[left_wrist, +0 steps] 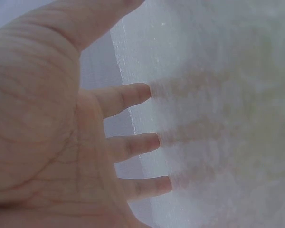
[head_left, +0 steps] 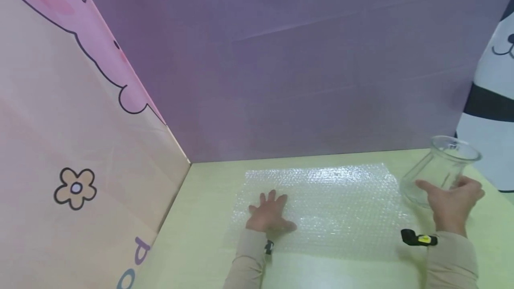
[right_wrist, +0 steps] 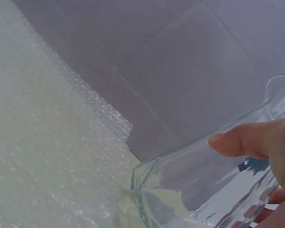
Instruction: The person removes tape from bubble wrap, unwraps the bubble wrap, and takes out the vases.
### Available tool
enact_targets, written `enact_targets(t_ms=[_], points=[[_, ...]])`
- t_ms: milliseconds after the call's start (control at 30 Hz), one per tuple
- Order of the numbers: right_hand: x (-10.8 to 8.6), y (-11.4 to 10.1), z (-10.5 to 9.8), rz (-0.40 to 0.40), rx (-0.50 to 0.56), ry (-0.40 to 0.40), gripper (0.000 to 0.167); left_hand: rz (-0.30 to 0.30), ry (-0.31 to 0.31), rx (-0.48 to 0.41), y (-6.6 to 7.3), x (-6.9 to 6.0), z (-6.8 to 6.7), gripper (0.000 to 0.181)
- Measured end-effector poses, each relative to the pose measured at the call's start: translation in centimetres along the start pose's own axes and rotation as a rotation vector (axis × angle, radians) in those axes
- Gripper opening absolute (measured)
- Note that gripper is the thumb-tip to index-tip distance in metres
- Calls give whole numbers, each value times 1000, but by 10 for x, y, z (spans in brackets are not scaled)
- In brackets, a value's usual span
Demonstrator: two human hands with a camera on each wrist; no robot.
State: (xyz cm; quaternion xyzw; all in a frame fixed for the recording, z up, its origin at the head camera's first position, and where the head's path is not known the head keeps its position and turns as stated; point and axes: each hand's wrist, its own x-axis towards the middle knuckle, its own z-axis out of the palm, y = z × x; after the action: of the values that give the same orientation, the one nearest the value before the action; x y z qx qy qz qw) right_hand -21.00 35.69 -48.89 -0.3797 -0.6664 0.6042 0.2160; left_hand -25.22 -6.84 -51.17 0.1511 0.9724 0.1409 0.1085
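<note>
A sheet of bubble wrap (head_left: 337, 213) lies flat and spread out on the pale yellow table. Over its left part is my left hand (head_left: 268, 213), fingers spread; in the left wrist view the fingertips (left_wrist: 142, 92) touch the sheet. My right hand (head_left: 451, 202) grips a clear glass vase (head_left: 435, 171) around its body, to the right of the sheet. The vase has a flared rim and leans to the right. The right wrist view shows the thumb (right_wrist: 237, 140) along the glass, with the vase's base near the sheet's edge.
A purple-grey panel (head_left: 301, 66) stands behind the table (head_left: 201, 195). On the left rises a pale panel (head_left: 40, 124) with a pink cartoon figure and a flower. A panda picture (head_left: 487, 101) shows at the right edge.
</note>
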Motion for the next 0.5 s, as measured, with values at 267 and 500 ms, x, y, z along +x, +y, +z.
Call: enact_targets(t_ms=[267,500], points=[[0,5,3,-23,7,23,80,-2,2,-16,0,-2,0,94],[6,8,6,-8,-6,10,88,2,5,-16,1,-2,0,94]])
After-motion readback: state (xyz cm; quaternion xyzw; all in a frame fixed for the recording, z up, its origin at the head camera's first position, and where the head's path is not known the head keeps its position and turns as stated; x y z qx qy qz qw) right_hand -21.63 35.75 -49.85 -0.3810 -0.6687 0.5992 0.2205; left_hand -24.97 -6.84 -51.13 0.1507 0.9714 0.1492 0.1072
